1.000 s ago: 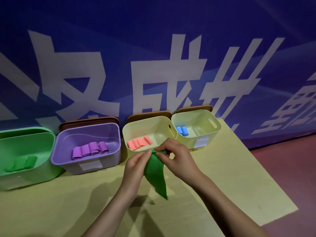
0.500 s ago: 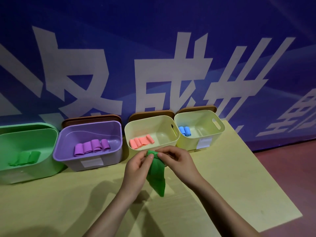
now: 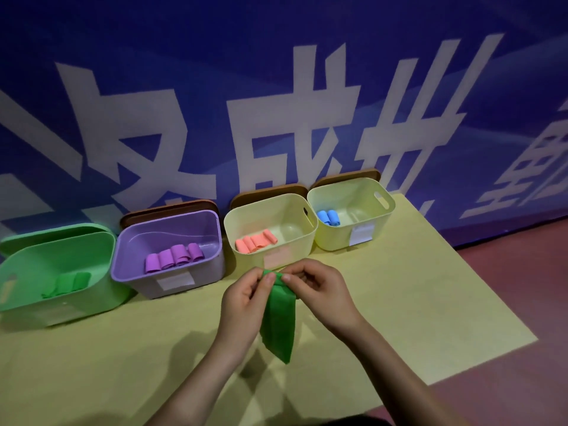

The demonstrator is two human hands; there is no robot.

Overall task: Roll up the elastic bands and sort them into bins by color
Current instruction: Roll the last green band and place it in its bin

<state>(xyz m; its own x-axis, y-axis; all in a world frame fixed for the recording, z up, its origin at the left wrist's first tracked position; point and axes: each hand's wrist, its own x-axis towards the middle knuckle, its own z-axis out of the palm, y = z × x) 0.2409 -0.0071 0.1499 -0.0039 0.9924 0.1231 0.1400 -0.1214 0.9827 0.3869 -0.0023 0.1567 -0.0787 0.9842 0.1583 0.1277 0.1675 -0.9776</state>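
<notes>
Already rolls fill four bins; both hands' grip, left hand (image 3: 242, 295) and right hand (image 3: 319, 292), pinches the green band (image 3: 278, 321), barely rolled.

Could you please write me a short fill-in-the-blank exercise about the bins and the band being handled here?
1. Both hands, left hand and right hand, pinch the top of a ____ band.
2. The purple bin holds ____ rolled bands.
3. The blue rolls lie in the bin farthest ____.

Missing words: green; four; right
</notes>
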